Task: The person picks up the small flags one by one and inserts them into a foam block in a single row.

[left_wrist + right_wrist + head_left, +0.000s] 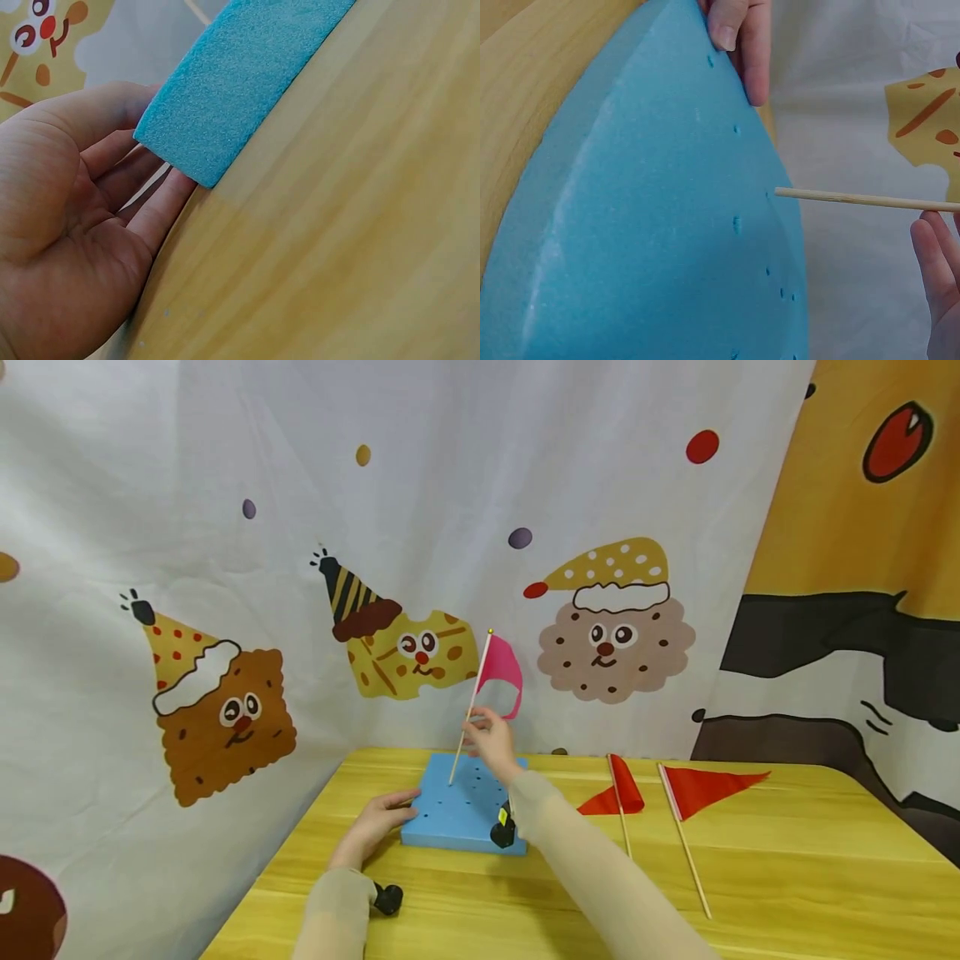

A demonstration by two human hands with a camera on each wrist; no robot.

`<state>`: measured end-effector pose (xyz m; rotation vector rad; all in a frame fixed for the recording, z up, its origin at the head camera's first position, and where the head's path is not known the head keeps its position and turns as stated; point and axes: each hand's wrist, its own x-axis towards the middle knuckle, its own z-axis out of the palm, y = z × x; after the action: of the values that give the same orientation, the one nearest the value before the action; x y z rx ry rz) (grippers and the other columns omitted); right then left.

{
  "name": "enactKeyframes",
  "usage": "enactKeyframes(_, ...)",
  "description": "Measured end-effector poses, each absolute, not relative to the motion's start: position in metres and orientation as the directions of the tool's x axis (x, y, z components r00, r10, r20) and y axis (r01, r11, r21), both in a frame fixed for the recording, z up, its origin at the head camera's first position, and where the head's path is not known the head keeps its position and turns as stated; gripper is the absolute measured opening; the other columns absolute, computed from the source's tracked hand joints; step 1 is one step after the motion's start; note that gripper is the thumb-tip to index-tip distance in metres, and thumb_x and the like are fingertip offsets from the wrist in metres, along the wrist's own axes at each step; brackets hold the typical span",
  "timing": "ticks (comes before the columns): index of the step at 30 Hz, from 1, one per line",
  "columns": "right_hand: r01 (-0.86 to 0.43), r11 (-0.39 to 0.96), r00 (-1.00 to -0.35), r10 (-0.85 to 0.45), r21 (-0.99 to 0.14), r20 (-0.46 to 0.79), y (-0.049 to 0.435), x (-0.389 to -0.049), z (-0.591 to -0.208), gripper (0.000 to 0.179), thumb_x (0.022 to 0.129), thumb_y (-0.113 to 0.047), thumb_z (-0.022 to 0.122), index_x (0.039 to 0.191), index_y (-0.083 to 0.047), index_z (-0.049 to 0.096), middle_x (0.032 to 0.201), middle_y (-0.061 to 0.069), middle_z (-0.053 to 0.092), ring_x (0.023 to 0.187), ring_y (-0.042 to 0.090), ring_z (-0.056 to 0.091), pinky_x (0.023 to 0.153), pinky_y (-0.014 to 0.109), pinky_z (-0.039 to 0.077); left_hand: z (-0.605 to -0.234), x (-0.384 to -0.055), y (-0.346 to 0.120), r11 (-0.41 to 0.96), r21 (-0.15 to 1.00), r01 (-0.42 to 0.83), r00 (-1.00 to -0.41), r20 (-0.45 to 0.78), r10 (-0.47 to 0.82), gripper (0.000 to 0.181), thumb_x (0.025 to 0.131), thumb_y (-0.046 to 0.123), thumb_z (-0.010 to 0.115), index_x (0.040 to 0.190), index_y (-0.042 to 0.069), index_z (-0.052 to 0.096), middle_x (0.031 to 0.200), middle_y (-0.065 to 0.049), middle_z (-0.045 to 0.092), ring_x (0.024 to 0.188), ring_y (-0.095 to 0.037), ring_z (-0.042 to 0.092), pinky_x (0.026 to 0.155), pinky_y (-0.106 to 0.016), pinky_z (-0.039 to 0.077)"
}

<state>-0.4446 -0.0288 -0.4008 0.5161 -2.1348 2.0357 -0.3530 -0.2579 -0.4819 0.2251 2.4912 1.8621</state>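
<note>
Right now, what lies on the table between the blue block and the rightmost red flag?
In the head view, the other red flag lies between the blue block and the rightmost red flag.

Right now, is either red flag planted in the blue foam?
No, both red flags lie on the table, beside the blue foam.
</note>
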Motion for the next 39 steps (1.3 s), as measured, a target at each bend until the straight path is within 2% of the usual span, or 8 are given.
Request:
enactKeyframes(11,-0.35,0.055,-0.929,-0.148,-0.935,0.339,-0.033,-0.446,-0.406,0.018,0.096,-0.013,0.063,0.113,-0.008,0.063,0.102,0.022,0.066,0.081,0.032,0.07,0.061,0.04,0.06,-0.486,-0.356,-0.259,0.27,0.957,0.106,-0.988,0.071,0.135,0.046,0.095,0.013,0.064,0.139,0.001,0.053,0.144,-0.024,0.044,0.129,-0.039,0.045,0.104,-0.05,0.041)
enactKeyframes(17,-0.341,0.099,-0.93,-0.179,-0.935,0.32,-0.038,-0.443,-0.405,0.019,0.095,-0.016,0.065,0.113,-0.011,0.066,0.1,0.015,0.068,0.087,0.037,0.068,0.06,0.038,0.06,-0.487,-0.358,-0.259,0.261,0.961,0.09,-0.99,0.057,0.13,0.046,0.094,0.013,0.064,0.139,0.003,0.054,0.144,-0.022,0.044,0.13,-0.039,0.043,0.105,-0.049,0.041)
enactKeyframes(28,-0.343,0.173,-0.93,-0.199,-0.923,0.308,-0.046,-0.441,-0.408,0.022,0.094,-0.016,0.067,0.111,-0.002,0.069,0.096,0.009,0.069,0.076,0.02,0.068,0.055,0.03,0.058,-0.486,-0.36,-0.257,0.246,0.966,0.077,-0.993,0.052,0.108,0.046,0.093,0.012,0.065,0.137,0.001,0.055,0.143,-0.021,0.046,0.13,-0.039,0.043,0.105,-0.05,0.041)
enactKeyframes(39,-0.348,0.177,-0.925,-0.226,-0.921,0.306,-0.046,-0.439,-0.409,0.022,0.094,-0.017,0.067,0.108,0.0,0.069,0.095,0.01,0.07,0.078,0.023,0.07,0.053,0.031,0.058,-0.484,-0.358,-0.258,0.235,0.969,0.08,-0.992,0.055,0.111,0.046,0.093,0.01,0.066,0.137,0.002,0.056,0.144,-0.019,0.046,0.132,-0.039,0.04,0.104,-0.048,0.042)
